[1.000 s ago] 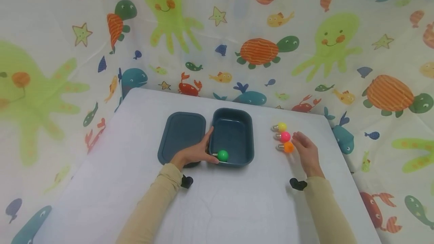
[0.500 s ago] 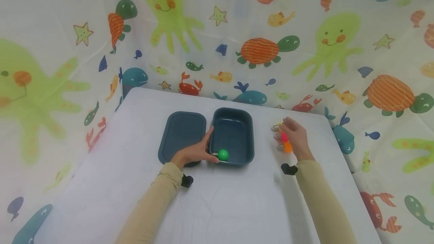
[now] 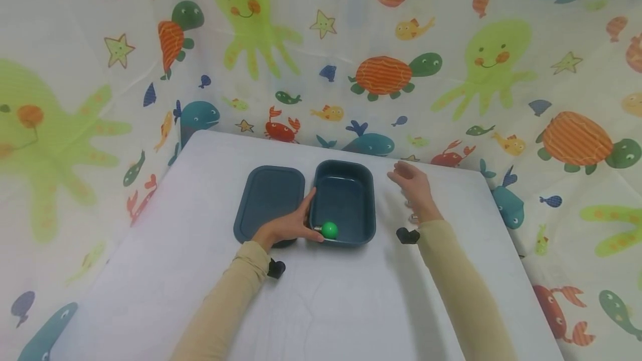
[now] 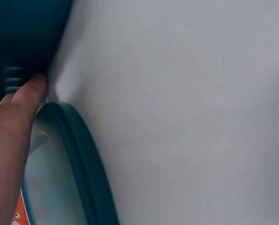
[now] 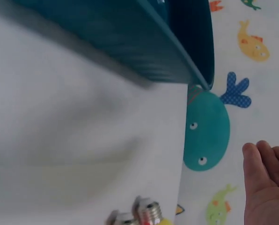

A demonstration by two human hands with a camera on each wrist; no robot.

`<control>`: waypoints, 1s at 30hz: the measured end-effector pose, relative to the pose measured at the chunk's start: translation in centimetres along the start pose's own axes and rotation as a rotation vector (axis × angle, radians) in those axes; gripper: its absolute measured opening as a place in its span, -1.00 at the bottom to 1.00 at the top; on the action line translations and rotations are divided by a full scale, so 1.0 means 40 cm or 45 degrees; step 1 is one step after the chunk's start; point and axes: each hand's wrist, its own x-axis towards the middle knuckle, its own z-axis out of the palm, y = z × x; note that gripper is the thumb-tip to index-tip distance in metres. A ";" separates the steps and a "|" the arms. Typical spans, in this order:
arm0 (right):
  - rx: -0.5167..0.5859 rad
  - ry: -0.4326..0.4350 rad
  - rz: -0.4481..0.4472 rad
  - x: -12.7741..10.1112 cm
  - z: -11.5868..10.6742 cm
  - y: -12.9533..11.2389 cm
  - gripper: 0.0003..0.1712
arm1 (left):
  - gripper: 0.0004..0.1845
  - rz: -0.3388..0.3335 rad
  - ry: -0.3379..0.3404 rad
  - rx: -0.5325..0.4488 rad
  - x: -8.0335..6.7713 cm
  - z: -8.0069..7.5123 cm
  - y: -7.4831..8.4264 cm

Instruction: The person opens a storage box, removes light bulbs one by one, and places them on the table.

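Note:
My left hand [image 3: 288, 225] rests against the left side of a dark blue-green plastic box [image 3: 371, 210], thumb by its front corner and fingers spread along the wall. Inside the box, in the near left corner, lies a green light bulb [image 3: 329, 230]. My right hand [image 3: 415, 185] is above the table right of the box, fingers extended, holding nothing. It hides most of the bulbs below; the metal base of one bulb [image 3: 413, 218] shows beside the wrist. In the right wrist view, two metal screw bases [image 5: 150, 212] and a bit of yellow appear at the bottom.
A matching flat lid [image 3: 271, 196] lies left of the box, close to my left hand. The white table [image 3: 321, 299] ends at the back and right against a curtain [image 3: 301, 60] printed with sea animals.
My right hand has moved left and away from me, from beside the yellow, pink and orange bulbs to above them, now covering them. The left hand, box and green bulb stay put.

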 end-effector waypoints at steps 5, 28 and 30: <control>-0.038 -0.002 -0.025 0.005 0.031 -0.023 -0.14 | 0.38 -0.006 -0.005 -0.004 -0.009 0.002 0.002; -0.140 -0.169 -0.118 -0.027 0.145 -0.095 -0.22 | 0.37 -0.037 -0.020 -0.029 -0.057 0.016 0.011; -0.138 -0.183 -0.122 -0.030 0.153 -0.098 -0.22 | 0.37 -0.038 -0.024 -0.037 -0.060 0.016 0.011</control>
